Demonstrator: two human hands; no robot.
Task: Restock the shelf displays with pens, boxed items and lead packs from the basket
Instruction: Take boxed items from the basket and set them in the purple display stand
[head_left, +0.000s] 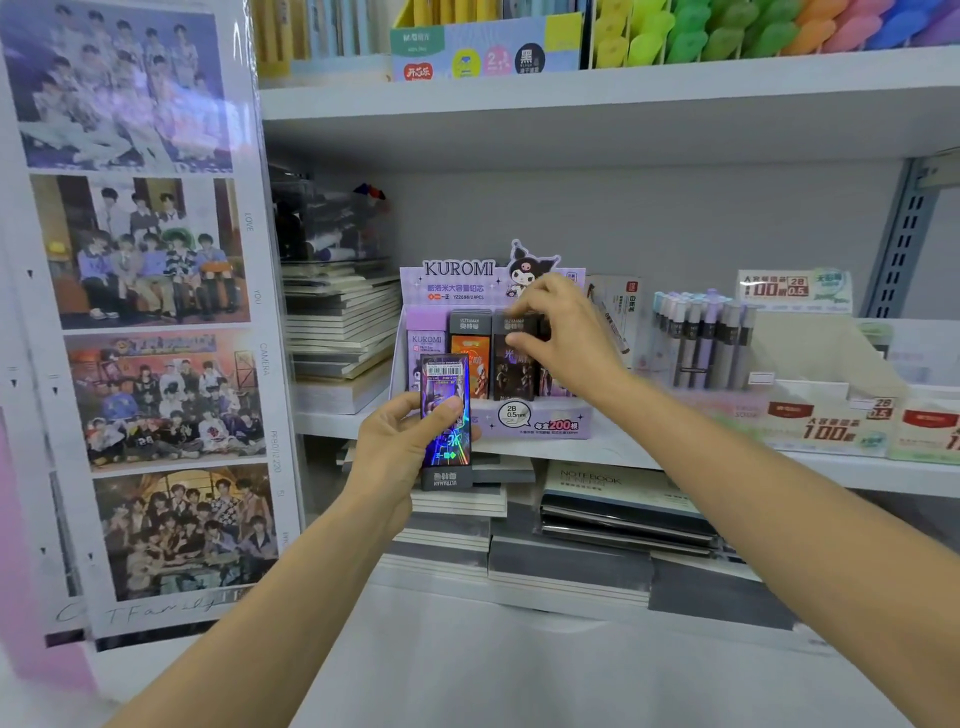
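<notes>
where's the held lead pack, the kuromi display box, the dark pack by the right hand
lead pack (448, 387): head view, face below barcode
kuromi display box (457, 270): head view, header card
dark pack (510, 373): head view, front face

left hand (395, 447) grips lead pack (445, 405) | right hand (563, 338) pinches dark pack (511, 374) in Kuromi display (457, 270)

Left hand (402, 447) grips, thumb up; right hand (563, 338) reaches forward, fingers pinching.
</notes>
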